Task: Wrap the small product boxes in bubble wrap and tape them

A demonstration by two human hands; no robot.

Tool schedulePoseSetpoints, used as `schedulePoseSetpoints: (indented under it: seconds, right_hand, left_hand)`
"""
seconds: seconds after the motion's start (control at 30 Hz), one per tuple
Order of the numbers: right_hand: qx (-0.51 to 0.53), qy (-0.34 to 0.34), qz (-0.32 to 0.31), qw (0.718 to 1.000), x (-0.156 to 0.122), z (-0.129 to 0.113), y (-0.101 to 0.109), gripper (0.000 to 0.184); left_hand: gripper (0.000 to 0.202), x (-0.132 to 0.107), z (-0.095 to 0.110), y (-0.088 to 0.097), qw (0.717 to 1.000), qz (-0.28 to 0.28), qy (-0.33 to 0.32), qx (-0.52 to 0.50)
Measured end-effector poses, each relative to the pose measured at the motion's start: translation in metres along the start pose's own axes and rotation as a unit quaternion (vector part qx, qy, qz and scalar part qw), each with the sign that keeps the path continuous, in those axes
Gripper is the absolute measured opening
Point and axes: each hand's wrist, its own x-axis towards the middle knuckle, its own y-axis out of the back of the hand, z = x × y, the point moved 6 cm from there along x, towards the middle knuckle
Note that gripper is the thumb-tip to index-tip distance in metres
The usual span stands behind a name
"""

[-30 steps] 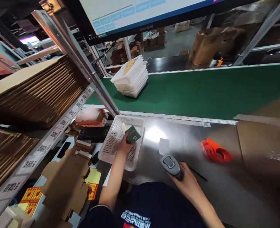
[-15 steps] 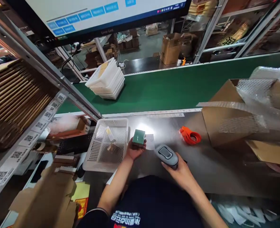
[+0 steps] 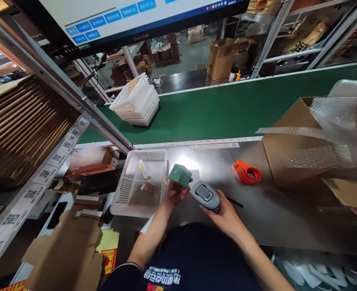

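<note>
Now my right hand [image 3: 225,212], curled around the scanner [image 3: 205,194], brings it closer to the green box [image 3: 179,174] — which my left hand [image 3: 175,195], gripping from below, tilts beside the white basket [image 3: 125,188] — so the two seem lined up. Beyond, stacked trays [image 3: 137,104] rest on the belt [image 3: 215,111].

Sm. green box [image 3: 179,174], tilted, nr. front of grey scanner [image 3: 205,195].

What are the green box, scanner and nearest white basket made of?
Green box: probably card, smooth finish; flat faces meet at straight edges. Scanner: likely satin grey plastic, judging by its rounded, moulded-looking housing. White basket: apparently matte plastic, with regular perforations in its walls.
</note>
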Motion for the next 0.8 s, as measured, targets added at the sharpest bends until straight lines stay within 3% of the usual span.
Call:
schedulePoseSetpoints:
  seconds: [0.1,0.17,0.2,0.27,0.37,0.47,0.53,0.67,0.8]
  right_hand:
    - [-0.038,-0.021,0.03,0.999,-0.004,0.016,0.008,0.041]
    - [-0.058,-0.046,0.05,0.996,-0.008,0.028,0.015,0.042]
    - [-0.064,-0.057,0.054,0.995,-0.009,0.033,0.018,0.042]
    - [-0.068,-0.067,0.053,0.994,-0.011,0.037,0.023,0.041]
    - [-0.056,-0.064,0.04,0.996,-0.01,0.033,0.027,0.043]
    - [-0.039,-0.058,0.033,0.997,-0.005,0.026,0.026,0.045]
    - [-0.029,-0.06,0.036,0.997,0.0,0.027,0.025,0.046]
    - [-0.018,-0.08,0.045,0.996,0.002,0.041,0.025,0.052]
    - [-0.001,-0.137,0.077,0.988,-0.006,0.072,0.035,0.065]
  left_hand:
    - [0.082,0.007,0.018,0.004,0.996,0.054,-0.052,0.038]
    - [0.079,0.011,0.039,0.007,0.979,0.082,-0.122,0.14]
    - [0.078,0.011,0.05,0.006,0.959,0.079,-0.167,0.213]
    - [0.072,0.008,0.069,0.0,0.89,0.051,-0.271,0.363]
    - [0.065,0.0,0.078,-0.011,0.793,-0.023,-0.377,0.478]
    - [0.072,-0.004,0.073,-0.017,0.749,-0.067,-0.405,0.521]
    - [0.073,-0.004,0.066,-0.02,0.739,-0.079,-0.406,0.531]
    - [0.069,-0.002,0.054,-0.023,0.747,-0.08,-0.392,0.531]
    - [0.061,0.017,0.035,-0.019,0.783,-0.071,-0.313,0.532]
